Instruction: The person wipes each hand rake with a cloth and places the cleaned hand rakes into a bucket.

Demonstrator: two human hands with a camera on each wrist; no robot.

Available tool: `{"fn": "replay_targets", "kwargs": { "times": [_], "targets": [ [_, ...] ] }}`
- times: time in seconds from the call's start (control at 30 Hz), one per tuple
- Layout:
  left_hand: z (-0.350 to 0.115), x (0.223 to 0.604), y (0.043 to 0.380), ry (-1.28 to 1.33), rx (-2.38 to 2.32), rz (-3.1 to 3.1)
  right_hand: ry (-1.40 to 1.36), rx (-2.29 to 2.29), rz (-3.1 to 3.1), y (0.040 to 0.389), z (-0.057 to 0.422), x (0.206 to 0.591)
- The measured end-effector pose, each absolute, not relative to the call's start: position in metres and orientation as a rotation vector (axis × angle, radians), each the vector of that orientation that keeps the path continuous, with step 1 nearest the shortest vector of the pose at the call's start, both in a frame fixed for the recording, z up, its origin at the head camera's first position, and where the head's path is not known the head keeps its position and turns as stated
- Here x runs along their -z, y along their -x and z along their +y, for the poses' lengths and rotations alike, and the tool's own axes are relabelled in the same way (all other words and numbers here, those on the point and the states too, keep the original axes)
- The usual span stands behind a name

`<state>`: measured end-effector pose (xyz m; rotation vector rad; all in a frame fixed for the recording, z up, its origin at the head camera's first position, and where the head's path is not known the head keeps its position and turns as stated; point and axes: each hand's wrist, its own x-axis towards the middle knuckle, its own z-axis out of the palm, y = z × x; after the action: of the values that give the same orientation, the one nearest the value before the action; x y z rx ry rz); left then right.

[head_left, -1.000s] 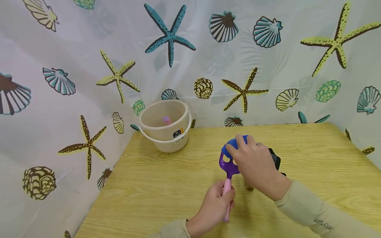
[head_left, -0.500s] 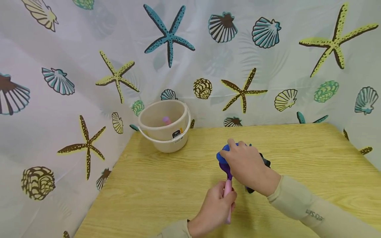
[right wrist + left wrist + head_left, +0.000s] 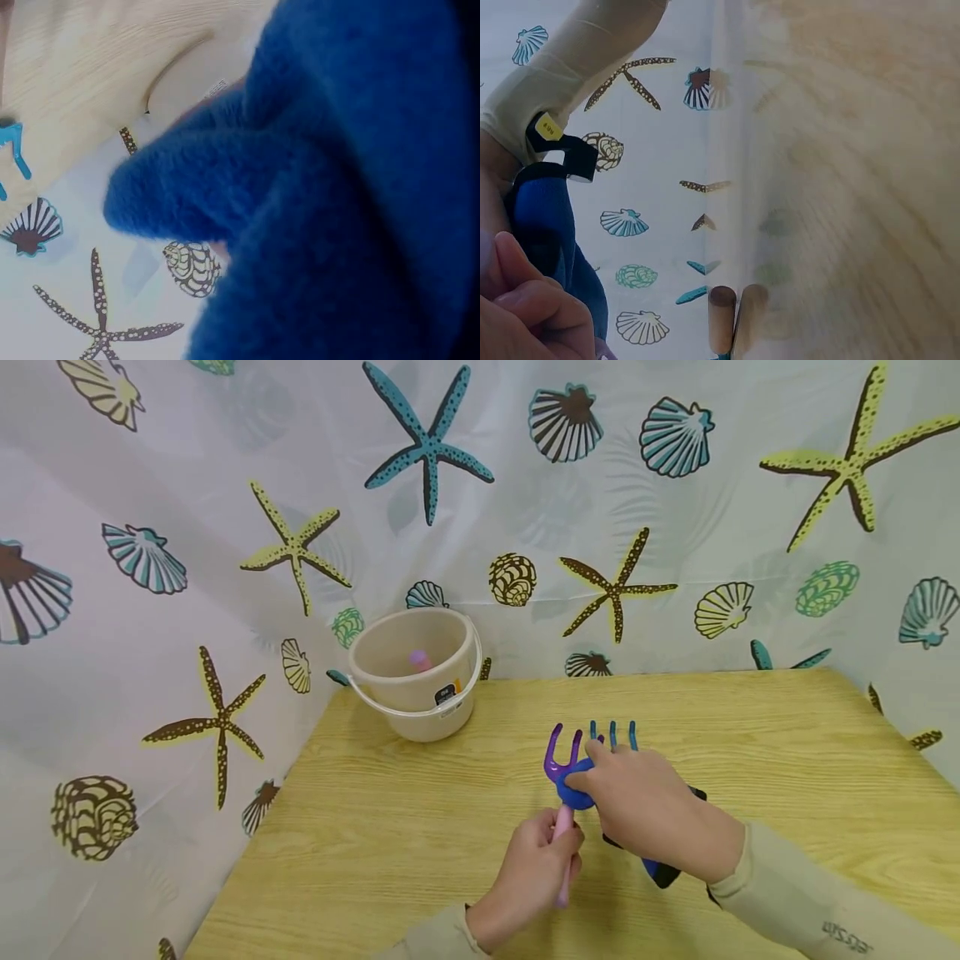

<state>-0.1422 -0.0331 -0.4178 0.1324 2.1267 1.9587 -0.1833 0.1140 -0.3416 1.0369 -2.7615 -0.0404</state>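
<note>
In the head view my left hand (image 3: 528,870) grips the pink handle of a small garden hand fork (image 3: 556,769), its purple tines pointing away from me. My right hand (image 3: 651,806) holds a blue cloth (image 3: 576,787) wrapped over the fork's neck, just above the pink handle. Fleecy folds of the cloth (image 3: 300,187) fill most of the right wrist view. Behind the right hand lies a second fork with teal tines (image 3: 613,735); its wooden handle (image 3: 721,321) shows in the left wrist view.
A beige bucket (image 3: 405,702) with a white handle stands at the back left of the wooden table (image 3: 390,827). Inside it is a pink and purple object (image 3: 420,660). A curtain (image 3: 465,543) printed with shells and starfish hangs behind and at the sides.
My right hand has drawn the cloth from the fork's tines down to its neck, uncovering the purple tines. The second fork's teal tines have come into view. My left hand keeps its grip.
</note>
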Motion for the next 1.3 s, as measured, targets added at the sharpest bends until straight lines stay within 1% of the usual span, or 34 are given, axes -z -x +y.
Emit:
{"fn": "replay_targets", "kwargs": {
  "times": [0.23, 0.33, 0.53, 0.63, 0.83, 1.1, 1.3],
  "targets": [
    [-0.029, 0.418, 0.138, -0.225, -1.949, 2.174, -0.949, 0.036, -2.728, 0.189, 0.112, 0.341],
    [-0.027, 0.414, 0.138, -0.244, -1.984, 2.137, -0.952, 0.058, -2.674, 0.192, 0.108, 0.34],
    [-0.034, 0.412, 0.146, -0.138, -2.014, 2.08, -0.992, 0.077, -2.714, 0.187, 0.114, 0.338],
    [-0.036, 0.414, 0.144, -0.091, -2.015, 2.056, -0.989, 0.076, -2.755, 0.184, 0.119, 0.341],
    [-0.037, 0.415, 0.139, -0.117, -2.05, 2.071, -0.878, 0.065, -2.803, 0.183, 0.125, 0.346],
    [-0.035, 0.412, 0.14, -0.172, -1.995, 2.103, -1.011, 0.095, -2.714, 0.173, 0.124, 0.343],
    [-0.036, 0.408, 0.14, -0.151, -1.986, 2.052, -0.928, 0.146, -2.641, 0.172, 0.128, 0.347]
  ]
}}
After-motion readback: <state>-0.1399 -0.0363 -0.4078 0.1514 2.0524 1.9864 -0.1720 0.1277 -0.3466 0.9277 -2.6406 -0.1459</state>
